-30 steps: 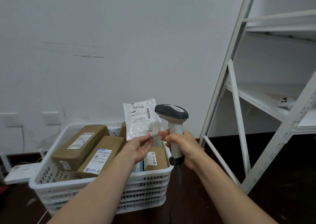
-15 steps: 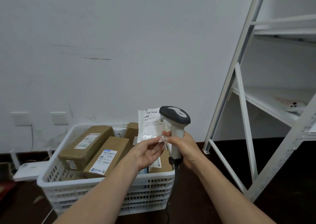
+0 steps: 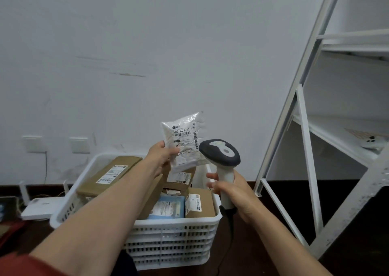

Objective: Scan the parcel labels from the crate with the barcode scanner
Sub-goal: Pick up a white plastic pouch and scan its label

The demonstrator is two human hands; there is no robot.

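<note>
fingers (image 3: pixel 168 149) of left hand (image 3: pixel 161 157) pinch the white parcel bag (image 3: pixel 185 143) by its left edge, label up, above the crate (image 3: pixel 168 235). boxes (image 3: pixel 109 174) lie inside crate. right of bag, right hand (image 3: pixel 233 193) grips barcode scanner (image 3: pixel 221 155) handle, head just beside bag.

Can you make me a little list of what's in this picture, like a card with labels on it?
left hand: holds the white parcel bag up above the crate, label facing the camera
right hand: grip around the barcode scanner handle
scanner position: right of the bag, close beside it
crate: white, slotted sides
inside crate: brown boxes with labels, one blue packet
right side: white metal shelf
behind: white wall
</note>
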